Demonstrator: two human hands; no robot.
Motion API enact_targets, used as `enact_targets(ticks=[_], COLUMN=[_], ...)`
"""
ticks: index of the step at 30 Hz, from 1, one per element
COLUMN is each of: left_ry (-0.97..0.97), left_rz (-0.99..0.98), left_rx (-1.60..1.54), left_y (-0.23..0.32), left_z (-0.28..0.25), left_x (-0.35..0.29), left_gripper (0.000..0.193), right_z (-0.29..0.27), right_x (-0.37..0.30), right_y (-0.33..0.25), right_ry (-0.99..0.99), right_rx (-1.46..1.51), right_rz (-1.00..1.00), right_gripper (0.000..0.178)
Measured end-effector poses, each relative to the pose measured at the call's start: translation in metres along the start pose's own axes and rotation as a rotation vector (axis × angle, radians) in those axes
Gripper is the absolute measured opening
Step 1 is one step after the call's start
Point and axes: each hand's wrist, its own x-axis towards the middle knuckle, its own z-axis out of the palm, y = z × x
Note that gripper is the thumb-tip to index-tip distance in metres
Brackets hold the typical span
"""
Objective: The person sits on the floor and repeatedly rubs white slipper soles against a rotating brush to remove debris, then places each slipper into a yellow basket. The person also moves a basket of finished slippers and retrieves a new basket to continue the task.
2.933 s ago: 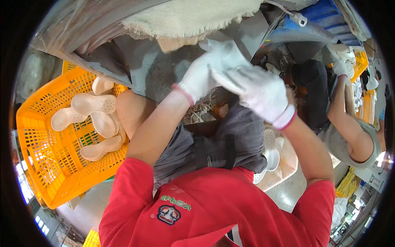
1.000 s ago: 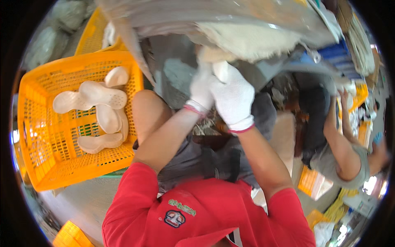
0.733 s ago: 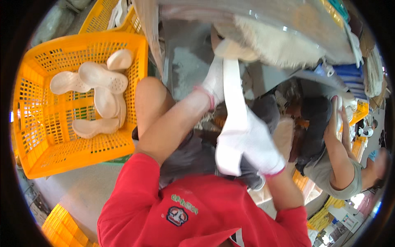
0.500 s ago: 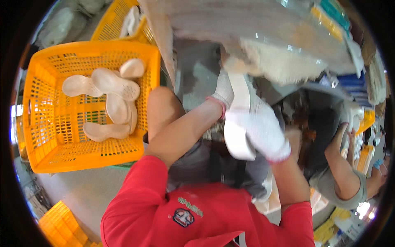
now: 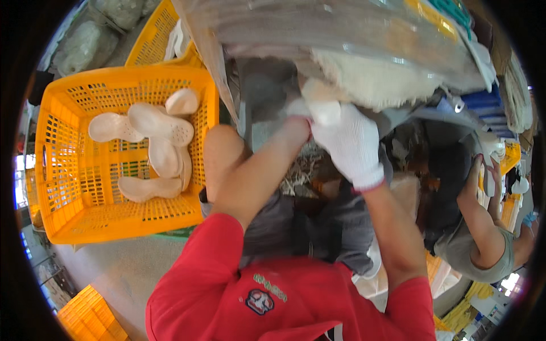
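Both my hands wear white knitted gloves with red cuffs and meet in front of the buff-coloured round wheel [image 5: 318, 90] under the sheeted machine. My right hand [image 5: 350, 145] is closed around a white shoe sole [image 5: 326, 113], of which only a small pale end shows; the glove hides most of it. My left hand [image 5: 297, 109] lies at the far side of the sole, close to the wheel, blurred and largely covered, so its fingers cannot be made out. Several white moulded shoe pieces, one with small holes [image 5: 159, 122], lie in the yellow basket [image 5: 65, 224] at my left.
Plastic sheeting [image 5: 273, 28] and a cream fluffy cloth [image 5: 375, 79] hang over the machine. A second yellow basket [image 5: 152, 37] stands behind the first. Off-white scraps [image 5: 310, 170] lie below my hands. At the right, a co-worker's arm [image 5: 480, 227] reaches forward.
The sole, earlier lying lengthwise toward me and largely visible, is now mostly hidden by my right glove. My right hand has moved away from me, nearer the wheel.
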Motion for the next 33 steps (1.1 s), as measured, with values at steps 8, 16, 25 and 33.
enact_targets(ticks=[8,16,25,33], left_ry=[0.029,-0.11,-0.069,0.078], left_rz=[0.445,-0.077,-0.392,-0.076], left_rx=[1.103,0.056,0.0,0.525], left_y=[-0.033,-0.022,-0.023,-0.001], left_z=[-0.038,-0.006,-0.025,0.001], left_x=[-0.036,-0.063,-0.017,-0.072], left_gripper=[0.038,0.039,0.037,0.058], right_z=[0.004,0.013,-0.023,-0.03], right_x=[0.008,0.001,-0.048,-0.068], right_y=[-0.011,0.002,-0.025,-0.028], right_ry=[0.091,0.067,-0.344,-0.266], right_rx=[0.165,0.532,0.233,0.051], right_rz=[0.346,0.309,0.259,-0.08], right_gripper=[0.042,0.058,0.063,0.026])
